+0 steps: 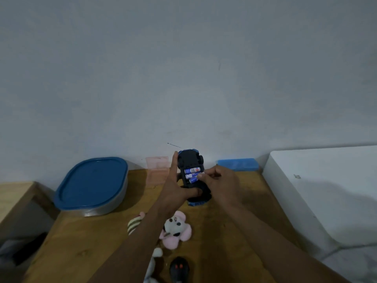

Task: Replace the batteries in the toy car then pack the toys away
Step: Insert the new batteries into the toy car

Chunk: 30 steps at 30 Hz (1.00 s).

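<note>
Underside-up, toy car (190, 160) gripped in left hand (175, 188), three batteries (192, 175) in its compartment, right hand (219, 180) pinching the nearest.

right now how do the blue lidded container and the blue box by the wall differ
The blue lidded container is large, rounded, with clear sides under a dark blue lid; the blue box is small, flat, rectangular and lighter blue. The container sits left of the toy car, the box right. Both are closed, on the wooden table.
</note>
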Each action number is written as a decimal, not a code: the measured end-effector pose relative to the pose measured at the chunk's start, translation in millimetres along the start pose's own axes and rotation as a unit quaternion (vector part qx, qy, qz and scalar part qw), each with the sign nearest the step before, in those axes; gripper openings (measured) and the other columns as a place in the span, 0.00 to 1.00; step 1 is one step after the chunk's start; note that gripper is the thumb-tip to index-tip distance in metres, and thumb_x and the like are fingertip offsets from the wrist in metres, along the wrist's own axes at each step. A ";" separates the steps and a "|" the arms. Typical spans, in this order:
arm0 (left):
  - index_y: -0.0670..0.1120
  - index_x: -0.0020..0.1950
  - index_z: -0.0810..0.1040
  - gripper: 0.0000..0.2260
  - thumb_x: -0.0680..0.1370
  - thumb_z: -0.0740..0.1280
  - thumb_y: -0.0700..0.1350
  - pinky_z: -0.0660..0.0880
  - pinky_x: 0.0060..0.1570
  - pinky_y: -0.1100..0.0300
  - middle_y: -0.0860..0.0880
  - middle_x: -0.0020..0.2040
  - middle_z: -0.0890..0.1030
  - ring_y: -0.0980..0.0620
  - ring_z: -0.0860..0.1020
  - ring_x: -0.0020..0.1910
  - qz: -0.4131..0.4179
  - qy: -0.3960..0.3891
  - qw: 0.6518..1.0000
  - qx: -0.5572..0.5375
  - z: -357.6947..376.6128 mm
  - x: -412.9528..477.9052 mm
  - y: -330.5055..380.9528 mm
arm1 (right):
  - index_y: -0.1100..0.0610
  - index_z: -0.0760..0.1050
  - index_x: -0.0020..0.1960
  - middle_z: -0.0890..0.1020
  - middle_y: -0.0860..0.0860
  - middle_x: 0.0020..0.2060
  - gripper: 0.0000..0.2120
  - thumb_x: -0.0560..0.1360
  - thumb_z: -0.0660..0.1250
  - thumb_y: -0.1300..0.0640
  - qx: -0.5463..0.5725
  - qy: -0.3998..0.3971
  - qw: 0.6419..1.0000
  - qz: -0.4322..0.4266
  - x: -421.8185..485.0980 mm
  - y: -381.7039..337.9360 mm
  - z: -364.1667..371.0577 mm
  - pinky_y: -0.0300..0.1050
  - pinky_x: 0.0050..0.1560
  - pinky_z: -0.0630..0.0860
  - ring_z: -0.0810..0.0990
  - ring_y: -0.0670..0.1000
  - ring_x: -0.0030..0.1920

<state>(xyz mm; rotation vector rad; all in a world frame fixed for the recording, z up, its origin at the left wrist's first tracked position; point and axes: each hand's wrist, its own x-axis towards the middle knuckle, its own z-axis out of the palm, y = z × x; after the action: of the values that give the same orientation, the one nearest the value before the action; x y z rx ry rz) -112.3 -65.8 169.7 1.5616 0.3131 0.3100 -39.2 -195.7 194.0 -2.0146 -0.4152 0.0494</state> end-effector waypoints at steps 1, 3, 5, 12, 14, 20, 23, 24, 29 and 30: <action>0.73 0.71 0.49 0.54 0.67 0.74 0.29 0.81 0.48 0.55 0.51 0.63 0.75 0.52 0.81 0.55 -0.001 0.004 1.000 -0.003 3.3 1.8 2.0 | 0.55 0.80 0.44 0.81 0.45 0.37 0.07 0.71 0.73 0.52 -0.005 -0.006 1.000 -0.004 1.6 -0.4 -1.9 0.37 0.40 0.78 0.80 0.44 0.39; 0.72 0.72 0.49 0.55 0.66 0.75 0.28 0.80 0.48 0.55 0.48 0.62 0.76 0.51 0.82 0.54 0.002 0.005 1.000 -0.005 10.6 5.4 5.7 | 0.56 0.81 0.46 0.82 0.46 0.39 0.08 0.73 0.72 0.51 -0.039 -0.015 0.999 -0.026 7.3 1.5 -8.1 0.35 0.40 0.77 0.80 0.44 0.40; 0.73 0.72 0.49 0.55 0.66 0.75 0.29 0.80 0.49 0.54 0.47 0.62 0.76 0.50 0.82 0.54 0.005 0.009 1.000 -0.003 16.6 8.9 7.4 | 0.56 0.82 0.47 0.83 0.48 0.42 0.08 0.74 0.70 0.51 -0.081 -0.045 0.994 -0.053 15.5 2.5 -17.5 0.31 0.38 0.73 0.79 0.44 0.40; 0.76 0.71 0.50 0.55 0.65 0.78 0.33 0.79 0.55 0.48 0.46 0.63 0.77 0.49 0.82 0.55 0.018 0.017 0.999 0.031 31.1 13.6 13.5 | 0.57 0.77 0.44 0.84 0.55 0.42 0.12 0.66 0.78 0.62 0.056 -0.144 0.984 0.088 43.0 3.9 -42.9 0.50 0.45 0.83 0.84 0.53 0.44; 0.75 0.71 0.50 0.55 0.66 0.78 0.33 0.80 0.53 0.52 0.46 0.62 0.78 0.50 0.82 0.55 0.020 0.013 0.999 0.036 32.4 15.5 15.7 | 0.60 0.75 0.51 0.83 0.59 0.46 0.20 0.64 0.79 0.65 0.111 -0.167 0.966 0.161 50.3 0.9 -48.0 0.51 0.44 0.83 0.84 0.57 0.47; 0.76 0.71 0.49 0.55 0.66 0.76 0.30 0.79 0.55 0.47 0.46 0.62 0.77 0.47 0.82 0.55 0.017 -0.007 0.999 0.047 33.0 16.4 21.0 | 0.63 0.82 0.47 0.85 0.56 0.43 0.13 0.65 0.79 0.61 -0.017 -0.168 0.977 0.128 56.8 -5.4 -46.1 0.45 0.41 0.83 0.84 0.53 0.41; 0.75 0.72 0.48 0.56 0.66 0.76 0.30 0.80 0.53 0.50 0.45 0.62 0.78 0.48 0.82 0.55 0.016 -0.020 0.998 0.056 29.9 16.2 18.6 | 0.64 0.81 0.45 0.84 0.57 0.42 0.14 0.63 0.80 0.61 -0.025 -0.151 0.978 0.144 53.6 -3.4 -39.2 0.51 0.43 0.83 0.84 0.54 0.41; 0.75 0.72 0.48 0.56 0.66 0.76 0.30 0.81 0.51 0.53 0.45 0.62 0.78 0.49 0.82 0.54 0.015 -0.021 0.998 0.054 28.1 15.3 17.3 | 0.64 0.81 0.45 0.85 0.58 0.42 0.14 0.63 0.80 0.61 -0.022 -0.151 0.978 0.145 50.8 -3.8 -37.9 0.51 0.44 0.83 0.84 0.54 0.41; 0.73 0.73 0.48 0.55 0.66 0.75 0.29 0.80 0.46 0.59 0.45 0.62 0.76 0.50 0.82 0.54 0.008 -0.047 0.998 0.041 17.5 13.9 15.3 | 0.63 0.82 0.45 0.85 0.56 0.41 0.18 0.61 0.82 0.55 -0.023 -0.155 0.977 0.143 42.1 -11.6 -31.5 0.51 0.44 0.83 0.85 0.53 0.39; 0.72 0.73 0.48 0.55 0.66 0.75 0.29 0.80 0.46 0.58 0.45 0.62 0.76 0.50 0.82 0.54 0.008 -0.055 0.998 0.043 15.3 13.7 15.2 | 0.62 0.82 0.44 0.85 0.56 0.40 0.19 0.60 0.82 0.53 -0.034 -0.155 0.977 0.141 40.0 -13.6 -30.1 0.51 0.45 0.83 0.85 0.52 0.38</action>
<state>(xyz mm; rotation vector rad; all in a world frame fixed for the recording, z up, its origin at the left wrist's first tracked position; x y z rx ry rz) -93.7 -74.8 184.8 1.6605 0.2306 0.2258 1.2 -203.6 225.6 -2.1268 -0.3248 0.5380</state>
